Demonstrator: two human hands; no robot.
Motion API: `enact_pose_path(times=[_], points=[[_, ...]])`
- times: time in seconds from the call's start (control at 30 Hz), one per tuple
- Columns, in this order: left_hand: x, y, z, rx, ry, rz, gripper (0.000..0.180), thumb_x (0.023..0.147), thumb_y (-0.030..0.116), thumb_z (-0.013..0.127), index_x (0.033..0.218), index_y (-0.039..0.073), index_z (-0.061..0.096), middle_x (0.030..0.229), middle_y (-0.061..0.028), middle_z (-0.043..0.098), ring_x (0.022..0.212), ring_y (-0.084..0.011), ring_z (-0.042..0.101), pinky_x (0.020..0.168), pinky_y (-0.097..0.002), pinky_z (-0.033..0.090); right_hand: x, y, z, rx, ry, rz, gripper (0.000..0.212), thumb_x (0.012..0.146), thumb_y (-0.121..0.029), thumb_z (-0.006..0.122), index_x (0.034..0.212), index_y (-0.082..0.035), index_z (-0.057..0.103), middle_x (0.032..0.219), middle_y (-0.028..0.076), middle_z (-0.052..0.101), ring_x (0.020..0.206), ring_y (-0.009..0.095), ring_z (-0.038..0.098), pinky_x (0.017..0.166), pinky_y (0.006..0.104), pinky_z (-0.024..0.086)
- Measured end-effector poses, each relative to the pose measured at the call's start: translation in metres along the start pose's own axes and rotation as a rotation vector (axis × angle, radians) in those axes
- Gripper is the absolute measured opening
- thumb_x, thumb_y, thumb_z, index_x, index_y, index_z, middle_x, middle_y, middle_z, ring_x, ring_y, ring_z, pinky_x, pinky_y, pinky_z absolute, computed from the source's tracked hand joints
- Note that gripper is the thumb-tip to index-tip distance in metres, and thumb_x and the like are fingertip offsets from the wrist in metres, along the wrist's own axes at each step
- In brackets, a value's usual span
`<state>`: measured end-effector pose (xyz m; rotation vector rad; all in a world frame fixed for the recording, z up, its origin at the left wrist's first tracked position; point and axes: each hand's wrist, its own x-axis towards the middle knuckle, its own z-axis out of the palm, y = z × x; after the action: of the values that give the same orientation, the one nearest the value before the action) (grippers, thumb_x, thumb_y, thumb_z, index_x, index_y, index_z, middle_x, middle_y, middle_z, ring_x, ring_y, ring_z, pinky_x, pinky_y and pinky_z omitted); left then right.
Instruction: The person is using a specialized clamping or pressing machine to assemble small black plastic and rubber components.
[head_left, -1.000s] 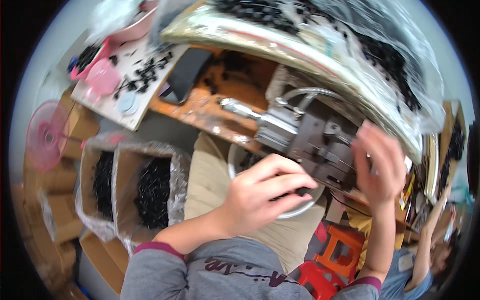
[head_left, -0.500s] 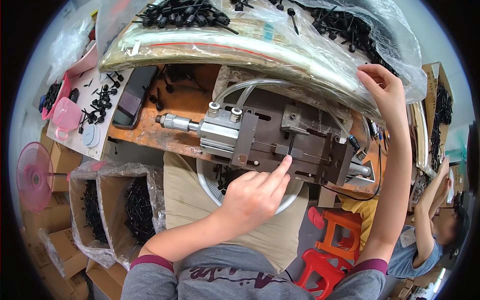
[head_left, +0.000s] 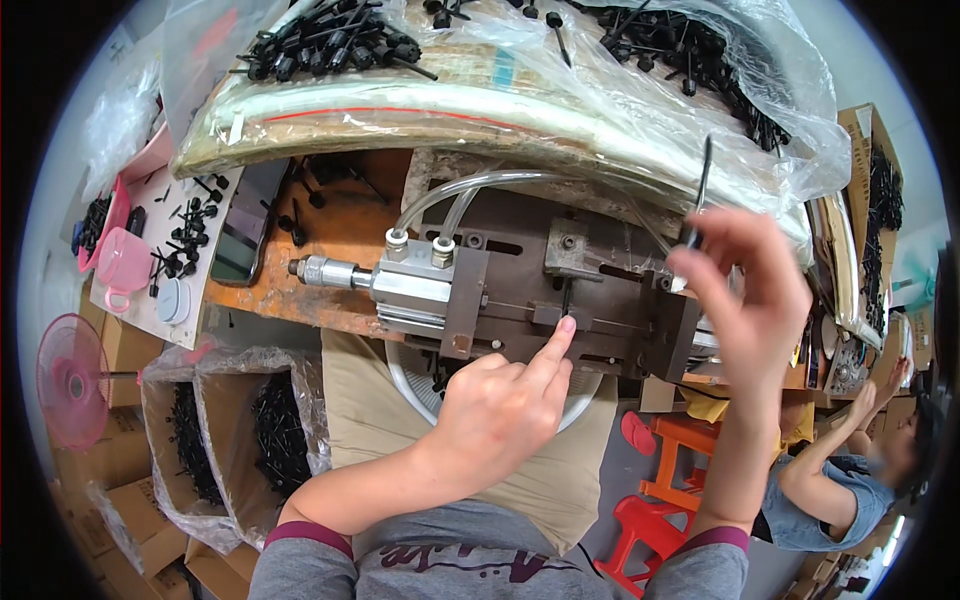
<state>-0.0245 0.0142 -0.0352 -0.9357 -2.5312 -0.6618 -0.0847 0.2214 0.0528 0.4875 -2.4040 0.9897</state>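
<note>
My left hand (head_left: 505,400) reaches over the metal fixture (head_left: 515,285) with its index finger stretched out and the other fingers curled. That fingertip touches the small block in the middle of the fixture, at the near end of a thin dark pin (head_left: 568,296). My right hand (head_left: 750,290), blurred by motion, is raised over the fixture's right end. Between its thumb and fingers is a small black part with a long thin shaft (head_left: 707,170), shaft pointing up. A silver air cylinder (head_left: 415,290) with clear hoses forms the fixture's left side.
Behind the fixture, a plastic-covered ledge (head_left: 400,125) bears heaps of black shafted parts (head_left: 330,45). A phone (head_left: 248,235) and a pink cup (head_left: 125,262) lie to the left. Plastic-lined boxes (head_left: 225,440) stand lower left. Stools (head_left: 645,530) and another person (head_left: 840,490) are at the right.
My right hand has come down and nearer from the plastic at the back right, now with a black shafted part in it. My left fingertip stays on the block; a dark crosspiece above it no longer shows.
</note>
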Motion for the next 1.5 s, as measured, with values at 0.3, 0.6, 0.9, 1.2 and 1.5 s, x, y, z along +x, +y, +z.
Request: enact_pose_path(times=[0.3,0.6,0.9,1.2,1.5], points=[[0.004,-0.001,-0.008,-0.009,-0.056,-0.009,0.023,0.074,0.014,0.076,0.096,0.005,0.073,0.119,-0.0084,0.07,0.051,-0.016,0.056,0.053,-0.0269,0.048,-0.08,-0.019,0.023,-0.099,-0.091,-0.255,0.032,0.067,0.005,0.079,0.098,0.006,0.07,0.113,0.021,0.065,0.097,0.034,0.067,0.081,0.0392,0.056],[0.097,-0.044,-0.092,-0.073,0.271,0.038,0.011,0.083,0.012,0.076,0.09,0.004,0.075,0.084,-0.0056,0.074,0.072,-0.0126,0.068,0.064,-0.0244,0.052,-0.112,-0.012,0.048,-0.212,-0.165,-0.195,0.024,0.073,-0.001,0.074,0.095,0.004,0.068,0.122,0.023,0.065,0.076,0.024,0.068,0.072,0.0324,0.054],[0.231,-0.14,-0.052,0.468,0.2,0.427,0.016,0.083,0.006,0.059,0.091,0.003,0.073,0.089,-0.0151,0.071,0.089,-0.0316,0.069,0.082,-0.0404,0.055,-0.104,-0.03,0.063,-0.354,-0.242,-0.168,0.027,0.071,-0.005,0.078,0.095,-0.001,0.067,0.123,0.018,0.067,0.059,0.017,0.058,0.06,0.0256,0.045],[0.25,-0.159,-0.04,0.527,0.021,0.279,0.014,0.082,0.012,0.061,0.085,0.004,0.072,0.085,-0.018,0.07,0.083,-0.0345,0.069,0.072,-0.0432,0.055,-0.098,-0.029,0.058,-0.37,-0.297,-0.204,0.026,0.071,-0.004,0.066,0.096,0.002,0.067,0.127,0.022,0.064,0.046,0.007,0.048,0.055,0.0226,0.042],[0.19,-0.119,-0.106,-0.125,-0.042,-0.023,0.022,0.091,0.02,0.063,0.103,0.003,0.07,0.082,-0.0078,0.068,0.074,-0.0164,0.063,0.069,-0.0298,0.05,-0.066,-0.034,0.034,-0.192,-0.294,-0.185,0.018,0.076,-0.005,0.072,0.093,-0.002,0.067,0.107,0.014,0.071,0.058,0.015,0.061,0.056,0.0262,0.046]])
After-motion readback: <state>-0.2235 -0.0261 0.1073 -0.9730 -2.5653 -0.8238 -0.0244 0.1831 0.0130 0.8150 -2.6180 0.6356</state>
